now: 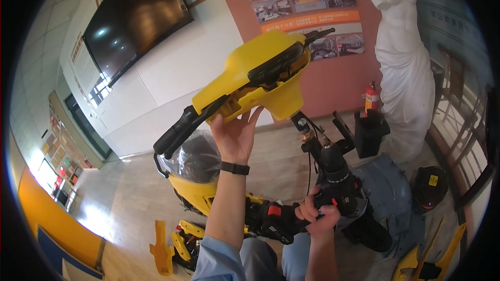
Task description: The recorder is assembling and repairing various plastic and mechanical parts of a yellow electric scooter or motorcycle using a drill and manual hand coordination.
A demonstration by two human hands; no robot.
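A yellow handlebar cover (245, 70) of an electric scooter hangs tilted above the steering stem (302, 125), with black grips at its ends. My left hand (234, 135) reaches up beneath it, thumb on its lower edge and the other fingers partly hidden. My right hand (319, 216) is wrapped around the handle of a black cordless drill (333, 174). The drill's chuck points up toward the bracket by the stem; whether its tip touches anything, I cannot tell. A black battery with a red patch sticks out on the left of my right hand.
Behind my left forearm is the scooter's plastic-wrapped seat (195, 158). Loose yellow panels (162, 250) lie on the floor at lower left, others (448, 255) at lower right. A white statue (403, 73), a red fire extinguisher (371, 96) and a dark helmet-like object (429, 190) stand right.
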